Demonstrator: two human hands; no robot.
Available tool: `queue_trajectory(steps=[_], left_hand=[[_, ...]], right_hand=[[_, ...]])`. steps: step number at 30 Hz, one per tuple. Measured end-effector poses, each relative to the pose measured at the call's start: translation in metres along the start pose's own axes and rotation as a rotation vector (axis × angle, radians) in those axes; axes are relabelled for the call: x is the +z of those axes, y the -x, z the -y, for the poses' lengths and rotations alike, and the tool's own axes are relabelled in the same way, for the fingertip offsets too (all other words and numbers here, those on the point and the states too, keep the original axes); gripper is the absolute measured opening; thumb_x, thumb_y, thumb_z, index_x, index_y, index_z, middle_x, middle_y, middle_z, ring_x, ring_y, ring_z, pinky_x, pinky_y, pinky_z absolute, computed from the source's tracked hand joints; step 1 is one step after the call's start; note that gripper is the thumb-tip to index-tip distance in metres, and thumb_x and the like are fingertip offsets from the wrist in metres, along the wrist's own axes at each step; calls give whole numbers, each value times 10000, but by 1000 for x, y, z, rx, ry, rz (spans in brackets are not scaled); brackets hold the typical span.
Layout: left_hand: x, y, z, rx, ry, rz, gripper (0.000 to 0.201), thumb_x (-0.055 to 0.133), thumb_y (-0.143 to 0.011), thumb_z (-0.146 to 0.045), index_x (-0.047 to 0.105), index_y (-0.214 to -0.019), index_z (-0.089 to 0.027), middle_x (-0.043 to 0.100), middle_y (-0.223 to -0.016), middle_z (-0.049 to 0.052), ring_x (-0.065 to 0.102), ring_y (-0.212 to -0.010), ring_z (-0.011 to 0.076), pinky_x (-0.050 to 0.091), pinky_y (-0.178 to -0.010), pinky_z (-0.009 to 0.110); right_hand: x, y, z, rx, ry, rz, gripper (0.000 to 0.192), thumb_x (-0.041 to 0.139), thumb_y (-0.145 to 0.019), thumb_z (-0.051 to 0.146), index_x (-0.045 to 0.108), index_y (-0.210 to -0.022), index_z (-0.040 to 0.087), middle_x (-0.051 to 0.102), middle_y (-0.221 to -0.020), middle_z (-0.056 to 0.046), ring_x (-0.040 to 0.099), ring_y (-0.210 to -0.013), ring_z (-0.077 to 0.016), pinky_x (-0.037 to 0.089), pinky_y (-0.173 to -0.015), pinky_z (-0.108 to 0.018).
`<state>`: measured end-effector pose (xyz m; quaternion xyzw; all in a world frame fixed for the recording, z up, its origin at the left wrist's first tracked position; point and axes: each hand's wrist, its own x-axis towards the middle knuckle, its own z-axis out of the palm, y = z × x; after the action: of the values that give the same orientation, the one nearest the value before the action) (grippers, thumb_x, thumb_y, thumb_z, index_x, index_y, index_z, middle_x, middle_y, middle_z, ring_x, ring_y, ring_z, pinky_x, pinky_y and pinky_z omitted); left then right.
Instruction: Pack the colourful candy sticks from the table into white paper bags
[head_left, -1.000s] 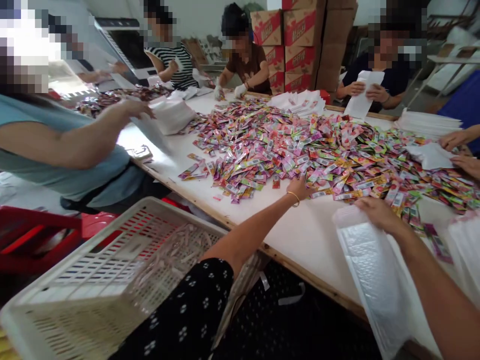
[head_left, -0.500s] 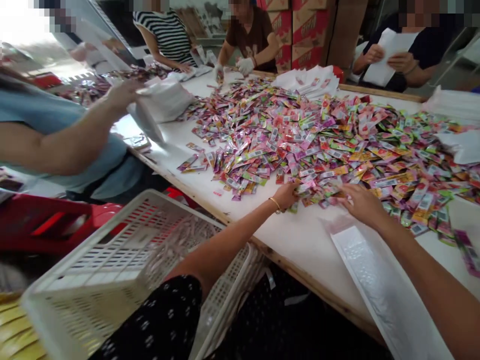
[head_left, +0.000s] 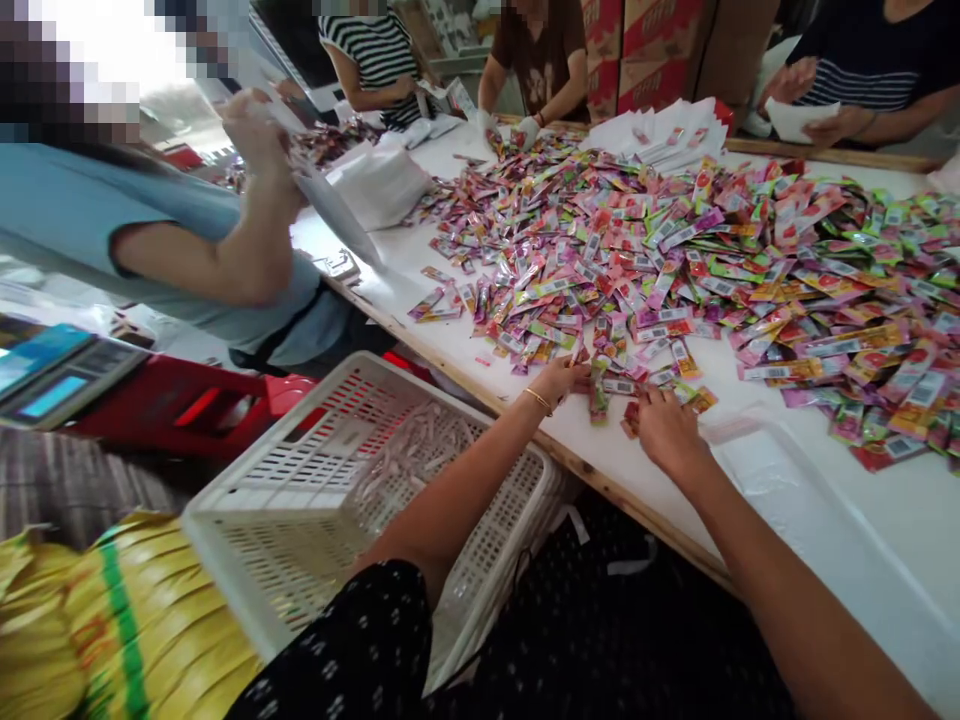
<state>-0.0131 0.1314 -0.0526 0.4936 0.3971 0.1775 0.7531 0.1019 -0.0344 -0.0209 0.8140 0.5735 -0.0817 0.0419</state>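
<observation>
**A:** Big white table (head_left: 480, 340) runs from 7 o'clock up to 2 o'clock, and most of it is buried under a huge heap of colourful sachets (head_left: 675, 250). White slatted basket (head_left: 300, 500) sits off the near edge at 8 o'clock, some pale wrapped bits inside.

**B:** And the hands?

**A:** Both at the near fringe of the heap, about dead centre. Left hand (head_left: 561, 378), gold bracelet on the wrist, has its fingers curled loosely down on a few loose sachets. Right hand (head_left: 664, 430) lies just beside it at 3 o'clock, fingers narrow and bent onto a small cluster of packets (head_left: 630, 385). Can't tell if either has actually pinched one up.

**B:** Anything in the way?

**A:** A white bubble mailer (head_left: 810, 500) lies flat at 4 o'clock, right by the right wrist. Co-worker in a blue shirt (head_left: 187, 250) at 10 o'clock holds up a mailer; others sit at 12 and 1 o'clock. Red stool (head_left: 187, 405) and a scale (head_left: 52, 375) at 9 o'clock, yellow sack (head_left: 112, 620) at 7.
</observation>
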Motion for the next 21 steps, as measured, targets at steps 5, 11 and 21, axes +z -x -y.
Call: queue_trajectory(steps=[5,11,21], left_hand=[[-4,10,0,-49,44,-14,204,657,-819,-281,527,-850,-127,625,-705,16,631,-617,121,546,-659,280],[25,21,20,113,-541,-378,485,812,-636,-325,533,-969,-110,603,-982,92,598,-985,219,480,-895,343],[2,26,13,0,-512,-181,102,549,-759,-105,492,-694,-159,465,-562,-38,518,-575,118,423,-591,230]], right_hand=[[14,25,10,11,-65,-69,418,452,-942,318,534,-1276,81,430,-1444,-173,319,-1356,-314,315,-1036,-533],[26,33,25,8,-138,-108,528,562,-896,352,502,-1327,53,435,-1450,-154,298,-1383,-316,210,-1122,-518],[8,11,6,9,-349,-273,361,471,-937,297,613,-1223,127,584,-1297,-110,498,-1213,-247,353,-1045,-383]])
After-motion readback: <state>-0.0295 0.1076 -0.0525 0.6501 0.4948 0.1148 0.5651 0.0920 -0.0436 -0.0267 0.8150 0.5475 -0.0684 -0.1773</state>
